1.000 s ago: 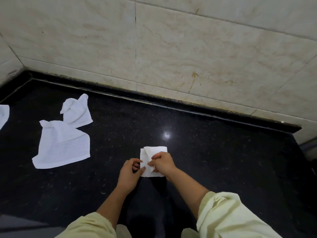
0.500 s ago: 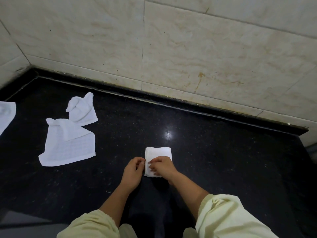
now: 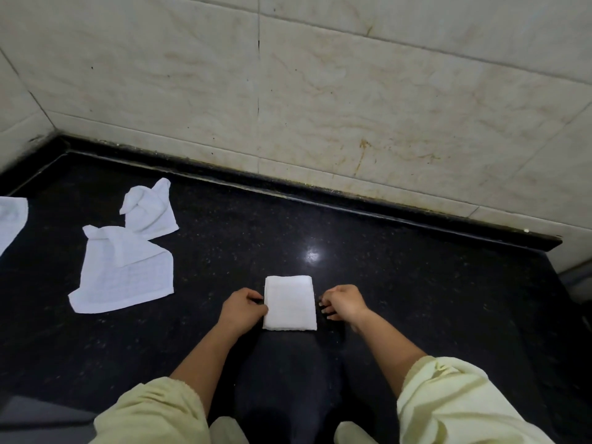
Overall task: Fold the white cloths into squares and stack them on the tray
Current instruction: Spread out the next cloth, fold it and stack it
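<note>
Left fingers (image 3: 256,297) curled against the left edge of the folded cloth (image 3: 290,302), thumb touching the edge; can't tell if it's pinched or only touched. Left hand (image 3: 245,304) is low on the counter (image 3: 416,299). Right fingers (image 3: 324,305) bent, tips down on the counter just beside the cloth's right edge, small gap, holding nothing. Right hand (image 3: 344,302) is level with the left. Folded cloth lies flat between the hands, a neat rectangle. Far left: loose cloth (image 3: 125,280) spread out, crumpled cloth (image 3: 150,209) touching its far side, third cloth (image 3: 11,219) cut by the frame edge. Tiled wall (image 3: 352,107) behind.
</note>
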Demonstrator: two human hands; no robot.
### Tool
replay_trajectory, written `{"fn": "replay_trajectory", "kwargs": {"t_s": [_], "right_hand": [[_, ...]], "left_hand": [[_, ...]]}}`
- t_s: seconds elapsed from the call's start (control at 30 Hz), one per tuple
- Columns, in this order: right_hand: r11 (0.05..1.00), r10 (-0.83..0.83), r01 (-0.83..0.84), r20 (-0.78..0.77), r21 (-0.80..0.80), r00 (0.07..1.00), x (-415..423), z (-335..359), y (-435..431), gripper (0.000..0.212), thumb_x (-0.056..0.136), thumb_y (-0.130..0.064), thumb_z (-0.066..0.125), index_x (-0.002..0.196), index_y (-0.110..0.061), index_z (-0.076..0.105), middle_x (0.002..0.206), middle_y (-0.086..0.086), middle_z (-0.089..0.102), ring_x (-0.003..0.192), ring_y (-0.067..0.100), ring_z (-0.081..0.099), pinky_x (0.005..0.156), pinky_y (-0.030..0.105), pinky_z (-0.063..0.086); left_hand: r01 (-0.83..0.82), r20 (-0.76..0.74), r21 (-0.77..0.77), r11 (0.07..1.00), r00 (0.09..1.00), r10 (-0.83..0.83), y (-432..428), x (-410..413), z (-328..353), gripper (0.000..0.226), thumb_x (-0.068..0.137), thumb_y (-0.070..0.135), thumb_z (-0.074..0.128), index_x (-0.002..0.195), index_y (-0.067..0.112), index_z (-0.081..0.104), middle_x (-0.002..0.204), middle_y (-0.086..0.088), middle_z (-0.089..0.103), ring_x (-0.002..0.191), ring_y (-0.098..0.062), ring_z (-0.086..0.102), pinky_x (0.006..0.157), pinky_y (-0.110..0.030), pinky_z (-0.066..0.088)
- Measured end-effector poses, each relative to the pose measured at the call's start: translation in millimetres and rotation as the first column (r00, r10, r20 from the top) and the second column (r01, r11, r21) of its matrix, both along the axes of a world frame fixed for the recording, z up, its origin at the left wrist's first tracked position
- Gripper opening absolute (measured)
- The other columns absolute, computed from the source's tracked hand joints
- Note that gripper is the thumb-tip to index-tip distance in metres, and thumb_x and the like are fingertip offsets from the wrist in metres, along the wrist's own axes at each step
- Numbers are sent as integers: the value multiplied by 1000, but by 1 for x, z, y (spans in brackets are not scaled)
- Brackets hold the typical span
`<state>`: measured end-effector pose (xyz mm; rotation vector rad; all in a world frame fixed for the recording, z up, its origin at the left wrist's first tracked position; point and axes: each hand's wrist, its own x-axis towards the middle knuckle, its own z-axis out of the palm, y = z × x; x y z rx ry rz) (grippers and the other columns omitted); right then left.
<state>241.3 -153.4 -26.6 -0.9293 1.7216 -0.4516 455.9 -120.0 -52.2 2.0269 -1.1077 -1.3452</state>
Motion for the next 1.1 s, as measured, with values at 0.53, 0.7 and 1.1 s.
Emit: {"fn": "replay_trajectory", "kwargs": {"t_s": [0.53, 0.7, 1.1], "right_hand": [[958, -250, 176, 363, 226, 898, 9, 2, 27, 22, 74, -4, 61, 96, -5, 63, 90, 10, 61, 84, 22, 59, 60, 29, 51], [934, -345, 233, 509, 273, 789, -5, 5, 40, 19, 75, -1, 54, 92, -6, 63, 74, 5, 60, 55, 12, 56, 60, 27, 47], [884, -454, 407, 635, 230, 625, -98, 23, 99, 34, 82, -13, 56, 115, -6, 61, 109, 15, 69, 98, 30, 65, 74, 38, 56]], "left_hand": [[-91, -339, 402, 911, 910, 240, 7, -19, 32, 13, 73, 13, 65, 85, 9, 62, 72, -4, 54, 57, -12, 42, 54, -22, 36], [-65, -513, 293, 954, 831, 214, 10, -31, 32, 25, 76, -3, 56, 98, 2, 66, 99, -12, 69, 86, -22, 64, 71, -28, 52], [357, -582, 120, 927, 781, -226, 7, -116, 64, 62, 71, -10, 51, 118, 30, 58, 119, -8, 61, 107, -29, 61, 69, -34, 55]]}}
